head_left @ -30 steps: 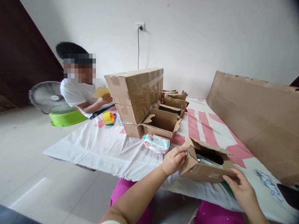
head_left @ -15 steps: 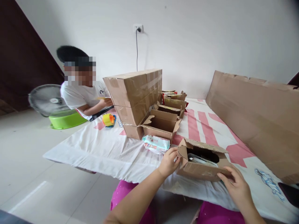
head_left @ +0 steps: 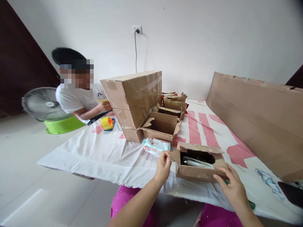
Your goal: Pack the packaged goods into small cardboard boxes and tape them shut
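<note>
A small open cardboard box [head_left: 196,175] stands on the cloth-covered table in front of me. Inside it lie flat, pale packets [head_left: 197,163]; their kind is not clear. At the box's left end, my left hand [head_left: 163,165] pinches the end flap [head_left: 175,155] between thumb and fingers and holds it outward. My right hand [head_left: 233,184] grips the box's front right corner, thumb at the front and fingers over the right flap. Partly hidden under my right forearm is a green handle [head_left: 251,204]. A wet-wipes-like packet [head_left: 156,146] lies just beyond my left hand.
More open boxes [head_left: 163,124] line up behind, beside a taped carton stack [head_left: 132,104]. A yellow tape roll [head_left: 107,123] sits left. A person in a white shirt [head_left: 75,97] is beyond it. A cardboard panel [head_left: 255,123] and a dark phone-like object [head_left: 291,193] are right.
My left hand has moved left and pulled the box's left flap further outward. The green handle under my right forearm shows more now. The camera view has shifted slightly.
</note>
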`<state>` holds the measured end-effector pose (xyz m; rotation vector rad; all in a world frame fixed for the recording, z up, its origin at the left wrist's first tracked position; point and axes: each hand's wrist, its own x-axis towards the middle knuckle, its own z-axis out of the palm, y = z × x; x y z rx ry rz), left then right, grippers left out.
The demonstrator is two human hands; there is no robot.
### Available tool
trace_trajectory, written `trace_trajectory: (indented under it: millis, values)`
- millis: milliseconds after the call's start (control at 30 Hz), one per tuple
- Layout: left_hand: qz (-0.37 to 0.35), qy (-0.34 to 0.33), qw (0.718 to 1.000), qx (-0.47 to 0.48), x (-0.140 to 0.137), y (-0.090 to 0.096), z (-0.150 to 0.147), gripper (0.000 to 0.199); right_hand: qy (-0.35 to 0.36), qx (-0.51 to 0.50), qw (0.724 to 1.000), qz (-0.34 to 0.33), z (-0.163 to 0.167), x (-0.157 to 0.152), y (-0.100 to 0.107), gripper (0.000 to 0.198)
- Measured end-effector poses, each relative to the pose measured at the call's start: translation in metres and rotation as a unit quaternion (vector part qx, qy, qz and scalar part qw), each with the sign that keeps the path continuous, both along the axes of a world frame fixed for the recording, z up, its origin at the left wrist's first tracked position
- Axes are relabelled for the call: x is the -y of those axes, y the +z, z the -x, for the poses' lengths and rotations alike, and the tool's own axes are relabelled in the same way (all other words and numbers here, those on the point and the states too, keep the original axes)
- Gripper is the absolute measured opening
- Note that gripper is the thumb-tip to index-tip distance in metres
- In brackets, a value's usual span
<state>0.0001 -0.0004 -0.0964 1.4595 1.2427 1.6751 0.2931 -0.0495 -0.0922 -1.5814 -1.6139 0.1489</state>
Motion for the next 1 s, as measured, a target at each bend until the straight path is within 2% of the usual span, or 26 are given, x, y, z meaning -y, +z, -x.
trace_trajectory:
  millis: [100, 200, 300, 400, 467, 533, 600, 700, 833, 900, 1000]
  values:
    - [0.031, -0.006, 0.998, 0.051, 0.027, 0.001, 0.008, 0.021, 0.016, 0.015, 1.000, -0.009, 0.007, 0.002, 0.006, 0.030]
    - [0.035, 0.001, 0.994, 0.107, 0.053, 0.001, 0.014, 0.023, 0.000, 0.063, 0.995, -0.079, 0.019, 0.010, 0.016, 0.031]
    - [-0.021, 0.009, 0.992, 0.126, 0.075, 0.001, 0.014, 0.016, -0.025, 0.082, 0.984, -0.156, 0.034, 0.028, 0.028, 0.022]
    - [-0.112, -0.012, 0.993, 0.025, 0.090, 0.004, 0.010, 0.008, 0.041, 0.063, 0.981, -0.178, 0.051, 0.047, 0.038, 0.012]
    - [-0.175, -0.031, 0.980, -0.084, 0.094, 0.010, 0.006, 0.011, 0.072, 0.082, 0.979, -0.175, 0.059, 0.055, 0.044, 0.011]
    - [-0.228, -0.058, 0.954, -0.183, 0.093, 0.017, 0.002, 0.021, 0.063, 0.127, 0.976, -0.167, 0.064, 0.059, 0.049, 0.009]
    - [-0.270, -0.092, 0.927, -0.242, 0.090, 0.024, -0.004, 0.032, 0.069, 0.150, 0.975, -0.148, 0.066, 0.062, 0.053, 0.007]
    - [-0.315, -0.127, 0.899, -0.276, 0.086, 0.032, -0.013, 0.035, 0.128, 0.088, 0.981, -0.115, 0.064, 0.068, 0.061, 0.010]
    - [-0.370, -0.120, 0.869, -0.305, 0.085, 0.036, -0.026, 0.020, 0.197, -0.002, 0.979, -0.049, 0.064, 0.082, 0.076, 0.015]
    - [-0.393, -0.107, 0.857, -0.316, 0.084, 0.036, -0.032, 0.013, 0.196, -0.024, 0.980, -0.026, 0.068, 0.087, 0.082, 0.010]
    - [-0.413, -0.134, 0.846, -0.311, 0.080, 0.037, -0.041, 0.011, 0.174, -0.053, 0.983, -0.034, 0.071, 0.087, 0.081, 0.013]
